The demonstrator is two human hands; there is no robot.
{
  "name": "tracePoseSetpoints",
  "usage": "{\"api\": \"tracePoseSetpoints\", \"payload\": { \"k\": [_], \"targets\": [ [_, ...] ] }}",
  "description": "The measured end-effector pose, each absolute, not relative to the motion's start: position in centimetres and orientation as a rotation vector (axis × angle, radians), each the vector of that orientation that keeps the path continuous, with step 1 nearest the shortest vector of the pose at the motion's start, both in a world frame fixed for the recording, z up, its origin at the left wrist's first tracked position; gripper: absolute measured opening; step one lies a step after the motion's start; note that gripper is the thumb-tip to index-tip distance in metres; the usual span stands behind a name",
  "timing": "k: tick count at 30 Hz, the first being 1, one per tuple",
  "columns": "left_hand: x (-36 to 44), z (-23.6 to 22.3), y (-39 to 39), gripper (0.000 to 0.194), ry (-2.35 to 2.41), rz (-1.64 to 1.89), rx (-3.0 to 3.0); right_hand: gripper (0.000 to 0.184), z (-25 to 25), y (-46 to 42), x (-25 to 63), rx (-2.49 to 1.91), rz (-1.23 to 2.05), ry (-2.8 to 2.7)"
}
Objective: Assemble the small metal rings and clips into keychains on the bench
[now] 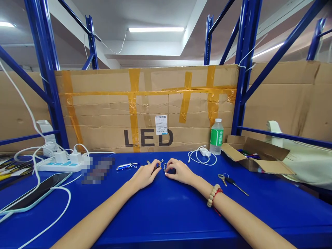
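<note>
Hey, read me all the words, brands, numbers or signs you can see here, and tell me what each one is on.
"LED", in big dark letters on the cardboard.
White sticker on that cardboard: print and a barcode, too small to read.
Green bottle label: white characters, too blurred to read for sure.
I make out no other writing.

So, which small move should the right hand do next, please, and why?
Perhaps the right hand should pinch the nearer metal piece: it lies between the hands, right by that hand, and the left hand is close on its other side. Whether either hand touches it is too small to tell.
</note>
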State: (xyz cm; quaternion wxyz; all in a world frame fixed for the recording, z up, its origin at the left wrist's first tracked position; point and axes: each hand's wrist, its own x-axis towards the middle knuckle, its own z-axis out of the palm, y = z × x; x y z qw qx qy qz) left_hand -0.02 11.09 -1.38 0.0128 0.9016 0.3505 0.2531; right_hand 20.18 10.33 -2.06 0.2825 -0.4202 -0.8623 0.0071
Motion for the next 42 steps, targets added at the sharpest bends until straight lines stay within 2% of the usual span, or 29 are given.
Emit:
{"api": "tracePoseSetpoints", "payload": {
  "k": [9, 18, 27, 35, 42],
  "targets": [
    [0.1, -1.4, 11.3, 0.013, 1.159, 0.793, 2.729, 0.009, -2.3, 10.6, 20.3, -1.081, 0.084, -2.289],
    [0.2, -1.8, 11.4, 0.013, 1.088, 0.769, 2.785, 0.015, -1.2, 9.6, 19.3, -0.944, -0.191, -1.9],
    [0.2, -1.9, 11.3, 0.016, 1.058, 0.773, 2.761, 0.018, -1.5, 9.6, 19.0, -0.797, -0.411, -2.104],
    [0.2, -1.9, 11.5, 0.014, 1.108, 0.757, 2.766, 0.02, -1.5, 9.0, 18.7, -0.814, -0.191, -2.17],
    [0.1, -1.4, 11.4, 0.012, 1.287, 0.859, 2.717, 0.025, -1.3, 9.5, 19.5, -1.064, -0.121, -2.009]
  ]
}}
